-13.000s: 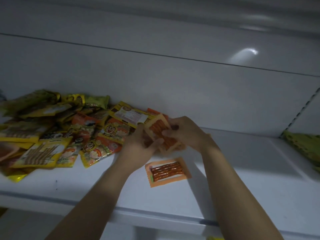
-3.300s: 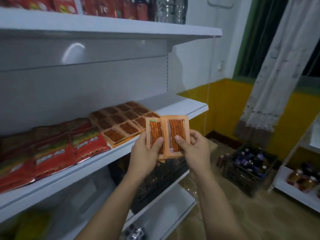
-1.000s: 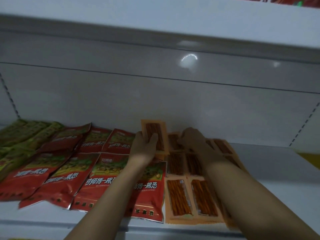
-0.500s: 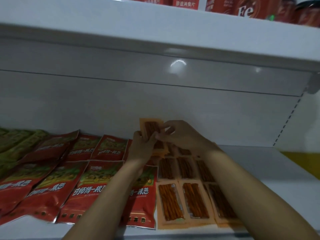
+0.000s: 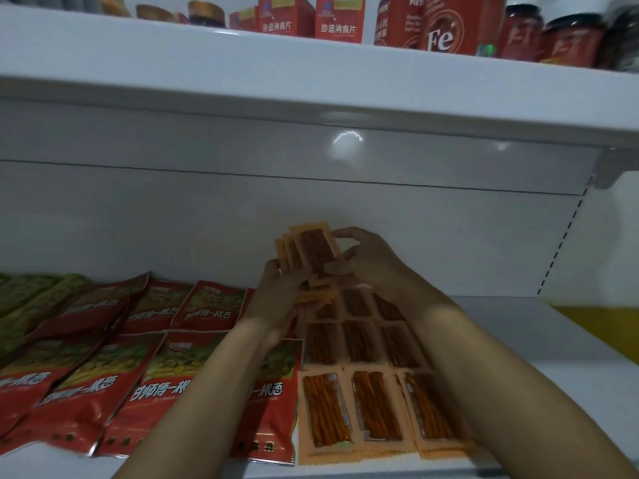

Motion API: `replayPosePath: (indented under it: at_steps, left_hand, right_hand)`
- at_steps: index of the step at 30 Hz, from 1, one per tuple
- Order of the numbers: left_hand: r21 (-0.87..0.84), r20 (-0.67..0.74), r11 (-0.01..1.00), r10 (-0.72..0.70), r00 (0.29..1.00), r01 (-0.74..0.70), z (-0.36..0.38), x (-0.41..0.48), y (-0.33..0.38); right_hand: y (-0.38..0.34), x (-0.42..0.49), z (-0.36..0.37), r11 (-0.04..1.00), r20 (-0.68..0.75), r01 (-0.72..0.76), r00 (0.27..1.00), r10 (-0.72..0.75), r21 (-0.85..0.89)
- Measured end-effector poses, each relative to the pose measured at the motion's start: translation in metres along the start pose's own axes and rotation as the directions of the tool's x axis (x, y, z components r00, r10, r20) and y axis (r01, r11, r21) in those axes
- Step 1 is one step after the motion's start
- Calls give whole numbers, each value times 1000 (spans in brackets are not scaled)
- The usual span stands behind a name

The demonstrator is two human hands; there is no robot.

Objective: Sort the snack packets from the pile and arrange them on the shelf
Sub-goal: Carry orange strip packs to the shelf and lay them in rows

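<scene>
A small fan of orange snack-stick packets (image 5: pixel 307 248) is held upright near the back wall, above the shelf (image 5: pixel 553 344). My left hand (image 5: pixel 276 292) grips the fan from below and behind. My right hand (image 5: pixel 366 257) pinches the front packet of the fan at its right edge. Below them, rows of the same orange packets (image 5: pixel 359 402) lie flat in a grid on the shelf. My right forearm hides part of the grid's right side.
Red snack packets (image 5: pixel 162 378) lie in overlapping rows left of the orange grid, with green packets (image 5: pixel 31 299) at the far left. The upper shelf (image 5: pixel 311 74) carries red boxes and jars. A bare white shelf surface extends right of the grid.
The held packets have risen and spread into a fan. My right hand shifted to the front packet's right edge. The camera tilted up, showing more of the upper shelf.
</scene>
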State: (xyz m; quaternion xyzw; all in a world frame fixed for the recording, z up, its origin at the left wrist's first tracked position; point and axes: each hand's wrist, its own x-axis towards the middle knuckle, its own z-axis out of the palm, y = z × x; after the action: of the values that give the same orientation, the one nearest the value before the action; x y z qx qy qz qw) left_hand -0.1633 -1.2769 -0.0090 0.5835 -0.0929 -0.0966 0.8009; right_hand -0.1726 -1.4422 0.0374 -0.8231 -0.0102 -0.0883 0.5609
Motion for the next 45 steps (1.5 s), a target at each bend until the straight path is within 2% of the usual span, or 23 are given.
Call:
replayPosePath:
  at_steps: [2,6,10,14,19,21,24,31,32,34,35,36,37,38,40,45]
  left_hand:
    - [20,-5,1000,11,1000,-11,1,1,0]
    - [87,-100,996,38,994,-30,3,1,-1]
    - [137,-192,990,46,980,-20,-2,2,-5]
    - [176,-221,984,47,974,-8,-8,5,-10]
    - [209,-245,978,39,969,13,-3,3,-14]
    - [229,-247,973,37,968,22,1,1,-15]
    - [248,-258,968,27,966,39,6,-5,-15]
    - [221,-260,973,-2,966,61,16,-10,-20]
    - [209,-262,976,-8,965,64,17,-11,-21]
    - [179,-270,982,-9,963,60,21,-10,-22]
    - [168,-271,984,-7,963,54,23,-10,-23]
    - [159,-267,986,-1,964,45,26,-10,-23]
    - [148,-261,988,5,965,35,29,-10,-23]
    - [136,-251,990,11,968,25,33,-11,-23]
    - [115,-224,993,20,974,6,41,-10,-22]
    - [54,-129,998,17,992,-11,59,-5,-16]
  right_hand:
    - [-2,1,-3,1000,10,16,1000,-16,7]
    - [0,5,-13,980,-41,61,997,-70,-188]
    - [25,18,-29,978,-181,-44,983,6,-206]
    - [64,28,-34,923,-270,-146,962,49,-355]
    - [88,32,-28,883,-205,-274,956,208,-382]
    - [93,35,-26,862,-188,-259,963,194,-435]
    - [97,35,-23,763,-152,-222,975,163,-607]
    - [98,31,-25,626,-99,-157,987,127,-764]
    - [96,30,-25,652,-115,-145,989,88,-745]
    - [83,26,-26,822,-172,-120,985,27,-556]
    - [73,21,-27,922,-174,-113,983,51,-371]
    - [61,14,-28,979,-115,-127,987,109,-161]
    - [50,6,-29,988,-17,-153,988,153,-5]
    - [42,0,-30,986,68,-158,986,155,45]
    - [35,-7,-31,992,127,-123,985,120,17]
    - [29,-4,-50,987,4,-96,995,96,126]
